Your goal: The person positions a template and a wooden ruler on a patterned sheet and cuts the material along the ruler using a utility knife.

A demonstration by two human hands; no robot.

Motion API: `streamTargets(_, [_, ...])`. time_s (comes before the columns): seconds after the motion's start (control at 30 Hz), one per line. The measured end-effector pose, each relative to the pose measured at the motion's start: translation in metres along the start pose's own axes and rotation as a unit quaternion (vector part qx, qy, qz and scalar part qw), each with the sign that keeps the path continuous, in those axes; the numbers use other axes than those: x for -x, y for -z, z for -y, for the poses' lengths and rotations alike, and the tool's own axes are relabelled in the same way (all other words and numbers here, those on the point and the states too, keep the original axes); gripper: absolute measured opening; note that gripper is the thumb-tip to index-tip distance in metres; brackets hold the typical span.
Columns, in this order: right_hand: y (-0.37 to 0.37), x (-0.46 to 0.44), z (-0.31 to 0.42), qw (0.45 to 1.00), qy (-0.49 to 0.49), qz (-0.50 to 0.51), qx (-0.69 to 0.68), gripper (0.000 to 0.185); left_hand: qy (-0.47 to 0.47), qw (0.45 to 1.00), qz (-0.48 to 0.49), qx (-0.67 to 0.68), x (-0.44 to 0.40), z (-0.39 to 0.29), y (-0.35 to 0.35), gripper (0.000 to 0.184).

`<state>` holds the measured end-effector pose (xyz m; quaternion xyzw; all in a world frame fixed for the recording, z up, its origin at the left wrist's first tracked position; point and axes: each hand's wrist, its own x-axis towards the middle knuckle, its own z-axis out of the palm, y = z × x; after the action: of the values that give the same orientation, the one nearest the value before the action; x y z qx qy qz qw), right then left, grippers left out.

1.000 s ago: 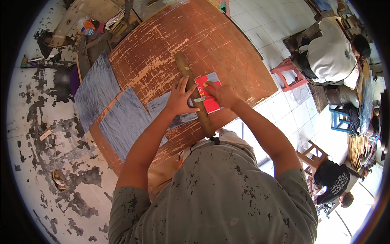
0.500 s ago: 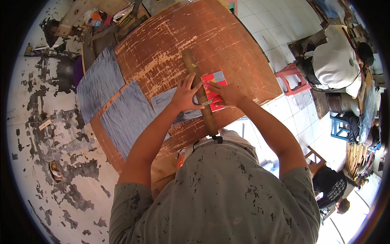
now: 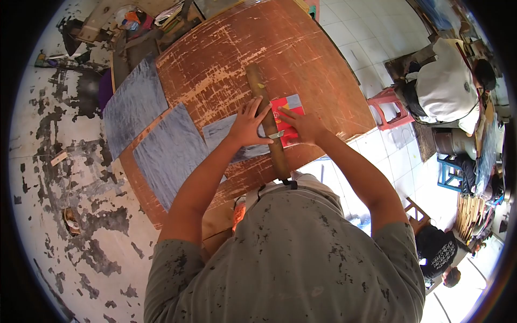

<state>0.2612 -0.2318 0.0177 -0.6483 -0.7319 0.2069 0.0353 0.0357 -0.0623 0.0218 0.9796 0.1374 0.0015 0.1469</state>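
A long wooden strip (image 3: 277,157) lies on the worn brown board, running away from my body. My left hand (image 3: 249,125) rests on the strip and the grey streaked sheet beside it, fingers spread. Just right of the strip lies a red printed piece (image 3: 279,103) with yellow marks and a grey corner. My right hand (image 3: 305,127) is on this red piece, its fingers stretched toward the strip. Between the hands, a small metal blade (image 3: 277,134) crosses the strip close to my left thumb. I cannot tell whether either hand touches it.
Two larger grey streaked sheets (image 3: 171,152) lie at the left of the board (image 3: 318,70). A red stool (image 3: 389,110) stands on the tiled floor at right, near a person in a light top (image 3: 447,86). Another person in black (image 3: 437,248) is at lower right.
The view has shifted slightly. The blade looks turned a little, with its right end higher. Both hands stay nearly in place over the strip and red piece.
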Motion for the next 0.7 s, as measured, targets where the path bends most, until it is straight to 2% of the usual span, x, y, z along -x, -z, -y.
streamTargets(0.07, [0.01,0.002,0.003,0.999,-0.014,0.035,-0.004,0.103,0.001,1.0,0.0,-0.011,0.002,-0.001,0.0,0.126])
streamTargets(0.23, [0.013,0.003,0.006,0.999,-0.017,0.029,-0.011,0.102,-0.005,1.0,-0.008,-0.019,0.002,-0.002,0.002,0.126])
streamTargets(0.4, [0.017,0.003,0.008,0.998,-0.029,0.049,-0.004,0.102,0.008,0.999,0.024,-0.034,-0.001,-0.004,0.005,0.125])
streamTargets(0.53, [0.01,0.003,0.005,0.999,-0.02,0.027,-0.008,0.101,0.013,0.998,0.036,-0.046,-0.001,-0.004,0.003,0.126])
streamTargets(0.7, [0.007,0.003,0.003,1.0,-0.012,0.015,-0.02,0.098,0.033,0.997,0.039,-0.061,0.0,-0.003,-0.005,0.141])
